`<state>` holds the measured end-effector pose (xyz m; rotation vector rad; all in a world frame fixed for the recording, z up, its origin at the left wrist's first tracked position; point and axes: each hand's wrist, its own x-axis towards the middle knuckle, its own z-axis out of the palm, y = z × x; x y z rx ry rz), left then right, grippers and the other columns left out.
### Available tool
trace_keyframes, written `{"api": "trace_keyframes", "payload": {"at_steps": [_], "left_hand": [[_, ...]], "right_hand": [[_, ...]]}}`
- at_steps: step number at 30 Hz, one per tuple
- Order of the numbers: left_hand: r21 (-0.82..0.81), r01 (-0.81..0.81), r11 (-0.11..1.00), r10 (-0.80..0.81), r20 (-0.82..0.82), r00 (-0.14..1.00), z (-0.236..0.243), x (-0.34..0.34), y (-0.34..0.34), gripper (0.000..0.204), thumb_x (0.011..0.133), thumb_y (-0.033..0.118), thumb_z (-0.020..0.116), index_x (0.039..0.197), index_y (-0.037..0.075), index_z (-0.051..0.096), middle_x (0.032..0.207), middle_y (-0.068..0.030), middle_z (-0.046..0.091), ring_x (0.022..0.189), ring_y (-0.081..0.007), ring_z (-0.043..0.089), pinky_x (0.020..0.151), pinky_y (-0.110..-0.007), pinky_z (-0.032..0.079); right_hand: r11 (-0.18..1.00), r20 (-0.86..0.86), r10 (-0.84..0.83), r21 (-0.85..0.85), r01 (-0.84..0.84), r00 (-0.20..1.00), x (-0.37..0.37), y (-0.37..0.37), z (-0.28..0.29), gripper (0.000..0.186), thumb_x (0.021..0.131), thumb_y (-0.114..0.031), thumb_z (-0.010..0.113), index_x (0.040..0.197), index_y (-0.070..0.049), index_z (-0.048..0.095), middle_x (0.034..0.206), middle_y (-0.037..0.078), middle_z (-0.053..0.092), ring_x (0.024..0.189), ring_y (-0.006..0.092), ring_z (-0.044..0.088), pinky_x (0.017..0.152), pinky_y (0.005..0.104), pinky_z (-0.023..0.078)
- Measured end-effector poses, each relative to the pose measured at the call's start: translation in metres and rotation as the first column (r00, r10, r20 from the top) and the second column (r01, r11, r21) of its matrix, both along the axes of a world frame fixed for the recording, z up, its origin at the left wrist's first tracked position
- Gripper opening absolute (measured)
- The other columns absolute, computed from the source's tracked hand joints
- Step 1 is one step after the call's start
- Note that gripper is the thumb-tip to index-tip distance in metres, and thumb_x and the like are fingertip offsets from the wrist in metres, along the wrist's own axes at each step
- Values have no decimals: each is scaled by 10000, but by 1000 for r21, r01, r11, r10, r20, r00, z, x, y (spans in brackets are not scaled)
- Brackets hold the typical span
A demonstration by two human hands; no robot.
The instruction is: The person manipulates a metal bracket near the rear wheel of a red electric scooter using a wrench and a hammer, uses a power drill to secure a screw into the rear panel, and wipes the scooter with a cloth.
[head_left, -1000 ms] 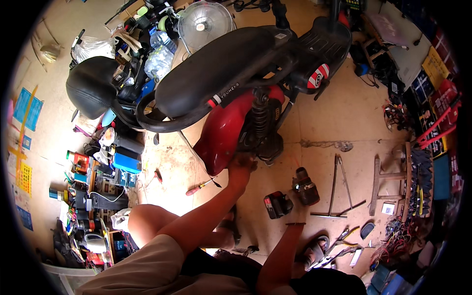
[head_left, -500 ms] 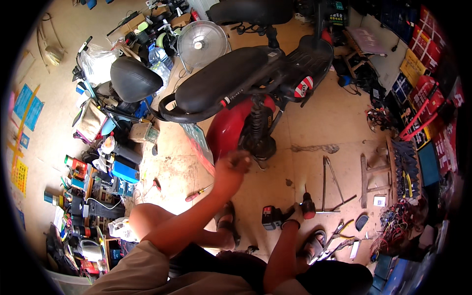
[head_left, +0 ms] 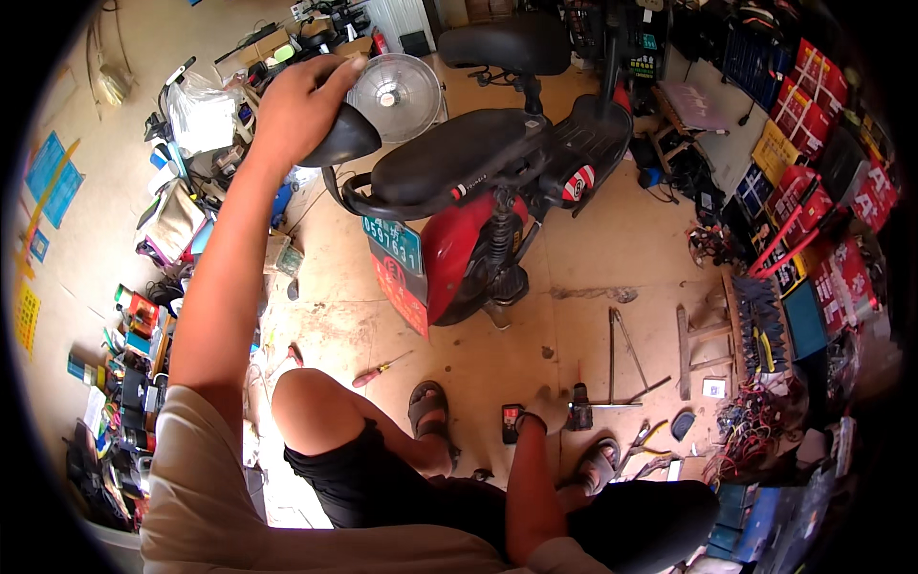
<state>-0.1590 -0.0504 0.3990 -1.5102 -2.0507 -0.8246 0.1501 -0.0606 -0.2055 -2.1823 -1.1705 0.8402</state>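
A red and black electric scooter [head_left: 459, 158] stands in front of me, its rear end toward me. My left hand [head_left: 304, 100] grips the top of its black padded backrest [head_left: 342, 142], with the fingers bent over the far side and partly hidden. Down at the lower right, my right hand [head_left: 547, 411] is closed round the handle of a red and black cordless drill [head_left: 579, 409]. The drill's battery [head_left: 511, 423] shows on the left of that hand, low by the floor. A green number plate [head_left: 393, 245] hangs above the rear mudguard.
A screwdriver [head_left: 381, 370] lies on the floor near my left foot. Metal rods [head_left: 614, 354], pliers [head_left: 643, 440] and a wooden frame [head_left: 708, 337] are at the right. Clutter lines the left wall, with a floor fan [head_left: 394, 96] behind the scooter.
My left hand has risen from beside the rear wheel to the backrest and taken hold of it. More of the number plate shows. My right hand keeps the drill low.
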Motion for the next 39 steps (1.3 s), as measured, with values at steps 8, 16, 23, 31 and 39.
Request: {"api": "trace_keyframes", "payload": {"at_steps": [8, 16, 23, 31, 39], "left_hand": [[-460, -50, 886, 2, -104, 995, 26, 13, 18, 596, 903, 648, 706, 1058, 90, 844, 963, -179, 774, 933, -333, 745, 881, -414, 575], [-326, -99, 940, 53, -146, 988, 11, 13, 17, 572, 902, 644, 719, 1099, 120, 838, 906, -116, 780, 871, -297, 738, 826, -400, 566], [-316, -120, 941, 74, -152, 986, 9, 13, 18, 538, 923, 615, 699, 1123, 132, 829, 930, -118, 784, 914, -313, 747, 852, -410, 571], [-273, -115, 955, 74, -157, 985, 4, 7, 23, 505, 937, 573, 695, 1116, 119, 826, 889, -106, 785, 890, -288, 753, 833, -397, 567], [-257, -75, 964, 41, -135, 990, 3, 7, 24, 463, 947, 517, 703, 1074, 88, 823, 791, -75, 765, 766, -213, 737, 751, -357, 546]], "right_hand": [[894, -790, 429, 300, -334, 438, -67, 35, 138, 300, 980, -154, 687, 1203, 44, 726, 959, 59, 724, 777, 111, 651, 675, 261, 525], [681, -715, 655, 419, -601, 245, -133, 95, 215, 413, 996, -162, 642, 1370, 12, 658, 929, 41, 697, 747, 108, 617, 624, 242, 472], [762, -872, 468, 314, -567, 146, -163, 122, 187, 407, 1054, -204, 670, 1412, -12, 635, 946, 64, 732, 815, 153, 693, 660, 256, 546], [790, -928, 371, 298, -536, 31, -175, 131, 167, 402, 1042, -148, 687, 1399, 25, 621, 933, 75, 723, 840, 185, 713, 729, 307, 613], [773, -925, 379, 304, -557, 22, -173, 129, 173, 382, 1040, -111, 671, 1392, 31, 624, 975, 94, 737, 869, 211, 745, 762, 318, 629]]}}
